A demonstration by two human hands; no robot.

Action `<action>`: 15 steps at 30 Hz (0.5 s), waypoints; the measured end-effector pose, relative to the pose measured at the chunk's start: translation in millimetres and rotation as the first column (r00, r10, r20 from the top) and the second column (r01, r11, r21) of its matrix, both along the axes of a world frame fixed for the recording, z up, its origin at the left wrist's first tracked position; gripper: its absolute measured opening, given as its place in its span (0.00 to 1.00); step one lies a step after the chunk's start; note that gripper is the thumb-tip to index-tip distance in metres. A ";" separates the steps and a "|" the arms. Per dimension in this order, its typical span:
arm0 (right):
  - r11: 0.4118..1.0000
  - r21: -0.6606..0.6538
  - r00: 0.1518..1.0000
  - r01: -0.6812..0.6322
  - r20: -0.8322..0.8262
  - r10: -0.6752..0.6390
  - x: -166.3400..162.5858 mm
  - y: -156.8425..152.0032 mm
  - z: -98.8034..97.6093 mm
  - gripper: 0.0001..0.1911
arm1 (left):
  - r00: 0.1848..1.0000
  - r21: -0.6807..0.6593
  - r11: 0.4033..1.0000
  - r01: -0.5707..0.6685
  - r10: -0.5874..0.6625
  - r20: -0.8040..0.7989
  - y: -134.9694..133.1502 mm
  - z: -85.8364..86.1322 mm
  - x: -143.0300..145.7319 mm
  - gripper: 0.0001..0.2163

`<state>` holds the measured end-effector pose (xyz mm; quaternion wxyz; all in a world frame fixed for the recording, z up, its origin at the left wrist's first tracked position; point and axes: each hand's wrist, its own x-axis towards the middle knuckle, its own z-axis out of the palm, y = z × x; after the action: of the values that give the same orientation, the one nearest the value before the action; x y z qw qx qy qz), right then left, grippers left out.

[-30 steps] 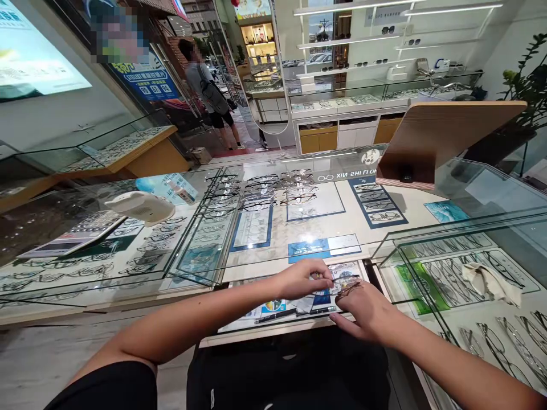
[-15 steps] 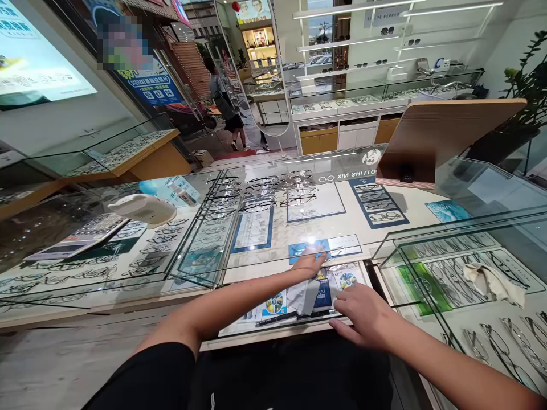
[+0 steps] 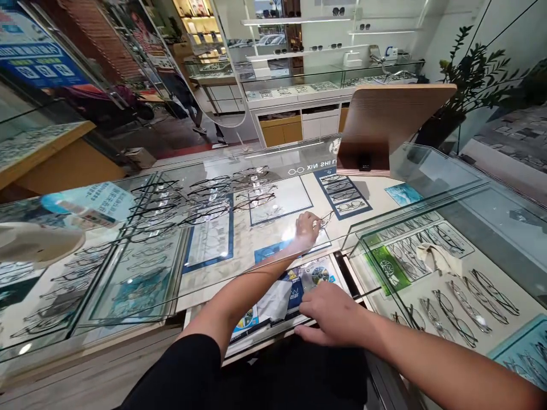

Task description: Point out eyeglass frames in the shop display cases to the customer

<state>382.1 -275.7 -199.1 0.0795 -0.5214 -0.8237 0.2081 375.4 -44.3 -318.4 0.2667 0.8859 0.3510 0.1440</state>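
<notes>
Left hand (image 3: 306, 229) pinching thin-rimmed glasses (image 3: 325, 218) at fingertips. Right hand (image 3: 333, 315) relaxed, flat on printed tray (image 3: 273, 310). Beyond fingers, mirrored lettering "XIN SHI" (image 3: 317, 166) on glass.

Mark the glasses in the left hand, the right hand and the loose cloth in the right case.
glasses (image 3: 327, 218), head view, front of the frame
right hand (image 3: 331, 313), head view, back of hand
cloth (image 3: 436, 259), head view, middle of the fabric
</notes>
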 end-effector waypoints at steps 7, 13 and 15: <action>0.999 -0.046 1.000 0.001 -0.018 -0.002 -2.7 2.7 0.3 0.23 | 0.995 0.174 0.981 0.090 -0.084 -0.046 0.3 -15.0 88.3 0.14; 0.998 -0.071 1.000 0.001 -0.018 -0.002 -3.7 9.0 -7.4 0.27 | 0.979 0.129 0.975 0.179 -0.164 -0.123 -1.6 -28.0 146.6 0.15; 0.999 -0.034 0.999 0.003 -0.043 -0.004 -4.0 9.1 -14.8 0.28 | 0.971 0.121 0.972 0.203 -0.184 -0.149 -1.8 -32.1 158.7 0.15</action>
<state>378.1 -266.7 -213.9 0.0885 -0.5195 -0.8173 0.2330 534.2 -46.1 -350.5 0.1941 0.9398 0.2697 0.0796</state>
